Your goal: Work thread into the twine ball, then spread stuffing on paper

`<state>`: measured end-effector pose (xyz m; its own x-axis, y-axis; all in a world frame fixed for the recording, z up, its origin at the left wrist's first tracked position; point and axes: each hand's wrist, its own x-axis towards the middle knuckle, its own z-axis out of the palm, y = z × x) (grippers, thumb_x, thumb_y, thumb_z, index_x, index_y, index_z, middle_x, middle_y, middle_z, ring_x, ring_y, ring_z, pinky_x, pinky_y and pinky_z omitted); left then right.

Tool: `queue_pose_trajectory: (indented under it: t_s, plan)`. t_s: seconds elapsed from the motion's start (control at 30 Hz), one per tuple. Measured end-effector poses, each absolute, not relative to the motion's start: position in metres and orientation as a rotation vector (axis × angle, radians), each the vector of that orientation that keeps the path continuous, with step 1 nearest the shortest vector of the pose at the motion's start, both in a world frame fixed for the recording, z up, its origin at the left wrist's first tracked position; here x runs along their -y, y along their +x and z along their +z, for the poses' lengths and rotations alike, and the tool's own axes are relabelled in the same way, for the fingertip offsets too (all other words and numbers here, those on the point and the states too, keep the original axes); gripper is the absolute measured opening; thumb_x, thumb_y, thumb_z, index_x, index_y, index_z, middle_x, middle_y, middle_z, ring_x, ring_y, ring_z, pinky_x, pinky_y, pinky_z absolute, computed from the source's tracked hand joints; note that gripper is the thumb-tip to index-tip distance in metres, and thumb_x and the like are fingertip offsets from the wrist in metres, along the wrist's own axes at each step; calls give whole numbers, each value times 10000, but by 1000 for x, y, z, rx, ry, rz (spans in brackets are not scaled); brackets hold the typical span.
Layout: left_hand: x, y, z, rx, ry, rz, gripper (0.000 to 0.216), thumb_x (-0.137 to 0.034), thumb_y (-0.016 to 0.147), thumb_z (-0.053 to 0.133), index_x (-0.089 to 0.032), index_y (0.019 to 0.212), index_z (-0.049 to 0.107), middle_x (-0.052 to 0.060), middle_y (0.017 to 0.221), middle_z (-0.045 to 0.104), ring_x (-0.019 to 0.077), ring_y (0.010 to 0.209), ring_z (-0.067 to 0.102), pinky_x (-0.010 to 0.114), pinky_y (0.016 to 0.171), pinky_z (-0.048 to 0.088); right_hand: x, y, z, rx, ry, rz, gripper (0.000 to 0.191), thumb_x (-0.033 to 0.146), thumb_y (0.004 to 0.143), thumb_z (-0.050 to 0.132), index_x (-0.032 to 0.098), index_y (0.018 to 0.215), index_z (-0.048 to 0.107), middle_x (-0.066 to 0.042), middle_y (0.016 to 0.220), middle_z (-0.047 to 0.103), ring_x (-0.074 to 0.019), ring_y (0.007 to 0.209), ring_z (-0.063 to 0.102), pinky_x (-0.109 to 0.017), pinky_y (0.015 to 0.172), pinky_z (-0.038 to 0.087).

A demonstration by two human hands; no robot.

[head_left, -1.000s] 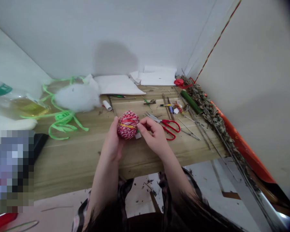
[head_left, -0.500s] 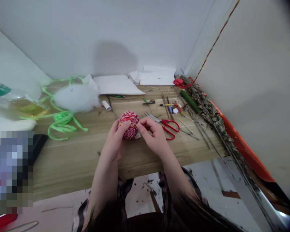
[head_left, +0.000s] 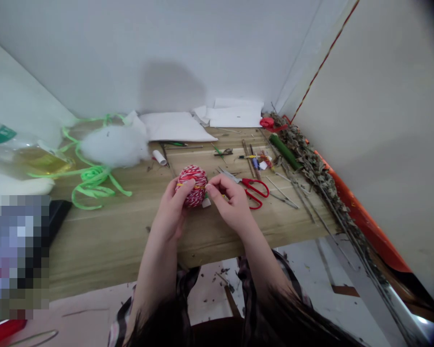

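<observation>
From where I stand: pale bluish-grey back wall (head_left: 94, 58), smooth, meeting the far side of a wood-grain table (head_left: 104, 246). Soft rounded shadow (head_left: 171, 84) low on that wall, left of centre. Lighter left wall (head_left: 18, 82) and beige right wall (head_left: 394, 101) enclose the table. Beneath its near edge I see whitish floor (head_left: 210, 301), strewn with dark scraps. Light diffuse; small bright glare (head_left: 422, 320), lower right.
</observation>
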<state>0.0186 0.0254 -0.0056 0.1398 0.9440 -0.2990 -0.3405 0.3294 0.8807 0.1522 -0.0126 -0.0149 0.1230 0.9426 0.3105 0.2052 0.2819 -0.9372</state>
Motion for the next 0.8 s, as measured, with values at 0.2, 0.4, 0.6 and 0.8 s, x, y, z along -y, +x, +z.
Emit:
queue_pose_trajectory:
  t_s: [0.2,0.4,0.6,0.8]
  plan:
    - [-26,18,-8,-996,748,1038,506,-421,668,803,-150,1073,666,62,1008,725,199,907,675,260,740,527,12,152,-15,1349,-1191,749,245,413,957,526,209,825,565,13,727,566,-124,642,518,-251,609,413]
    - [-27,17,-9,-990,760,1022,541,-446,648,813,-149,1076,667,63,1015,723,206,921,673,268,746,534,11,152,-16,1324,-1131,714,203,354,958,540,202,825,566,15,727,567,-116,636,504,-241,596,398]
    - [-27,17,-9,-981,740,1023,530,-447,642,816,-149,1059,683,73,1036,733,215,932,680,269,741,544,11,152,-16,1323,-1149,718,216,370,956,544,203,822,570,16,724,567,-116,634,507,-239,591,402]
    - [-26,16,-8,-979,699,1009,496,-439,657,805,-143,1041,697,73,1009,739,215,911,691,265,716,559,11,152,-16,1330,-1153,725,212,367,957,544,204,824,572,20,712,562,-113,621,501,-238,587,400]
